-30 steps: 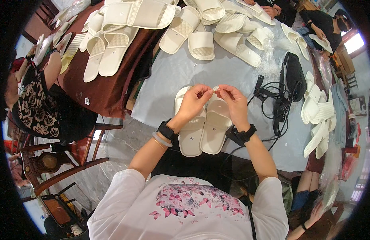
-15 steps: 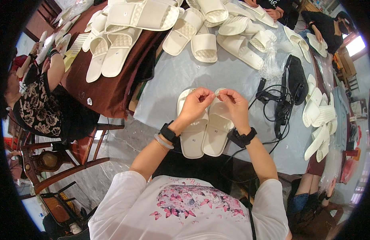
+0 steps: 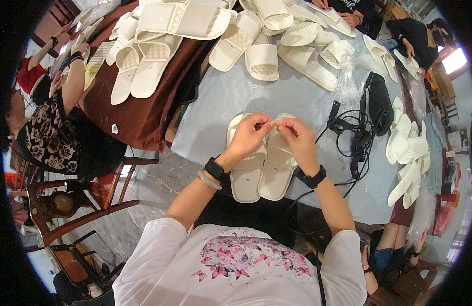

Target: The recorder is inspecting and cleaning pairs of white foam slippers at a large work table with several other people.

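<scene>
A pair of cream slide slippers lies side by side at the table's near edge, soles down, toes pointing away from me. Above the left slipper (image 3: 245,186) is my left hand (image 3: 249,134), its thumb and forefinger pinched together. My right hand (image 3: 299,137) is over the right slipper (image 3: 275,176) in a similar pinch. The fingertips of both hands nearly meet over the slippers' straps. Whatever is between them is too small to make out. My hands partly hide the straps and toe ends. Each of my wrists wears a black band.
Piled cream slippers (image 3: 261,61) cover the table's far side, with more on a brown cloth (image 3: 144,112) at left. A black bag (image 3: 378,102) with tangled straps and cables lies right of my hands. More slippers (image 3: 409,143) sit at the right edge. Co-workers stand or sit around.
My right fingers have shifted slightly, while my left hand stays nearly still. The slippers have not moved on the table. Co-workers at the left and far right have moved their arms.
</scene>
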Demonstrator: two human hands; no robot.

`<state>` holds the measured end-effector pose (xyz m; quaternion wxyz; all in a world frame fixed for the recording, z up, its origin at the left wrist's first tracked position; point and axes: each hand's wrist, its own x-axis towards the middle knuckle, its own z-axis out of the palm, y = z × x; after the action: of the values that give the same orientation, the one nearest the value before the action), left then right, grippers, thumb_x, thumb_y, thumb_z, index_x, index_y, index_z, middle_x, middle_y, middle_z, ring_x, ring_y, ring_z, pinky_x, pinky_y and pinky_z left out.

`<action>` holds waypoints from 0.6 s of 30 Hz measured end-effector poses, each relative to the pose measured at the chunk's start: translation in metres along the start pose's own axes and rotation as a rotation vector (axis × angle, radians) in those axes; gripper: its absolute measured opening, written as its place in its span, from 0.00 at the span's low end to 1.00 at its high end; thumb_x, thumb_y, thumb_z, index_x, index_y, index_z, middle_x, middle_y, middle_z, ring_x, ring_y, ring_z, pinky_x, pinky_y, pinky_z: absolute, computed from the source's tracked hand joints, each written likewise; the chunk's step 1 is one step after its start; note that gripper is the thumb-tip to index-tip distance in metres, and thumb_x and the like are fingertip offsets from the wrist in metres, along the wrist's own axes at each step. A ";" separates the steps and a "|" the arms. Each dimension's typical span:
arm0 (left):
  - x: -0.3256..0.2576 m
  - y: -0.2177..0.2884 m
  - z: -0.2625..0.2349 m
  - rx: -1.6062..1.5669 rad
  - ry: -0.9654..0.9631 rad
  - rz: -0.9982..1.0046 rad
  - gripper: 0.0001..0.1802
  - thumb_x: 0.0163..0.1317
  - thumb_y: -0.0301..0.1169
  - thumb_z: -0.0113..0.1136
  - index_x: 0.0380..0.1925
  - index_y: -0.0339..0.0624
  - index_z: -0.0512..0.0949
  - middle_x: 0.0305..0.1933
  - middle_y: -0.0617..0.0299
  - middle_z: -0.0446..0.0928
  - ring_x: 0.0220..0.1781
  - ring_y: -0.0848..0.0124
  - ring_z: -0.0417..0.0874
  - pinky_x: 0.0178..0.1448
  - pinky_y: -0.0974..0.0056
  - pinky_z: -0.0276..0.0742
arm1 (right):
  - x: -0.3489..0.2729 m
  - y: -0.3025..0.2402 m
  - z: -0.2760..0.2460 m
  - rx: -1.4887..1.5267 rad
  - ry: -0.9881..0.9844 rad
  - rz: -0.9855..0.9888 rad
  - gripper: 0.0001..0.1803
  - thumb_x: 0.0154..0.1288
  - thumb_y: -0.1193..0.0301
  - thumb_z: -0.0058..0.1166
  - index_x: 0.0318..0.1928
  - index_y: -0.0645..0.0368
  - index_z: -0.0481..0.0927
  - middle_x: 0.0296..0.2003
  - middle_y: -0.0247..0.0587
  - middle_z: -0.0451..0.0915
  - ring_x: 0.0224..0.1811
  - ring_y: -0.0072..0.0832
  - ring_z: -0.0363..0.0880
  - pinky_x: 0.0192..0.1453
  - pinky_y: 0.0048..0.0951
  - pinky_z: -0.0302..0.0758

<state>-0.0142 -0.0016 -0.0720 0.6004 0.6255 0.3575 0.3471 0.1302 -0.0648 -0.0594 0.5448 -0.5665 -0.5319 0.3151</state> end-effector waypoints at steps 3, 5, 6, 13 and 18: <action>0.000 0.000 0.000 -0.021 -0.024 0.003 0.08 0.57 0.32 0.56 0.31 0.38 0.75 0.26 0.71 0.72 0.28 0.83 0.68 0.32 0.76 0.64 | -0.003 0.000 0.004 -0.052 0.017 -0.019 0.04 0.57 0.78 0.51 0.34 0.65 0.75 0.29 0.37 0.76 0.32 0.22 0.77 0.36 0.20 0.72; -0.001 0.000 0.001 -0.033 -0.023 0.007 0.08 0.57 0.32 0.56 0.31 0.37 0.75 0.26 0.71 0.72 0.28 0.84 0.68 0.32 0.77 0.64 | -0.003 0.000 0.005 -0.073 0.032 -0.044 0.03 0.57 0.78 0.50 0.34 0.65 0.75 0.29 0.37 0.76 0.31 0.23 0.77 0.35 0.20 0.72; -0.002 0.000 0.001 -0.060 -0.039 0.027 0.08 0.57 0.32 0.57 0.31 0.37 0.75 0.26 0.71 0.73 0.28 0.84 0.68 0.32 0.77 0.64 | -0.002 -0.001 0.006 -0.104 0.016 -0.059 0.04 0.58 0.78 0.50 0.34 0.64 0.75 0.29 0.38 0.76 0.31 0.23 0.77 0.35 0.21 0.72; -0.006 0.019 0.003 0.076 0.262 0.144 0.11 0.59 0.32 0.52 0.37 0.37 0.74 0.39 0.63 0.74 0.40 0.76 0.71 0.44 0.70 0.67 | 0.015 -0.059 -0.011 -0.171 0.077 -0.129 0.04 0.59 0.77 0.48 0.35 0.64 0.71 0.28 0.39 0.74 0.27 0.24 0.75 0.33 0.23 0.73; -0.021 0.050 -0.021 0.024 0.449 0.237 0.10 0.59 0.27 0.50 0.40 0.36 0.73 0.41 0.61 0.74 0.43 0.76 0.71 0.51 0.71 0.64 | 0.019 -0.122 -0.095 0.199 0.251 -0.035 0.07 0.63 0.71 0.44 0.39 0.61 0.69 0.25 0.34 0.70 0.21 0.18 0.70 0.26 0.21 0.70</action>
<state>-0.0412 -0.0108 -0.0216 0.4536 0.5773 0.4104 0.5408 0.1923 -0.0929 0.0811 0.6658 -0.5354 -0.4358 0.2832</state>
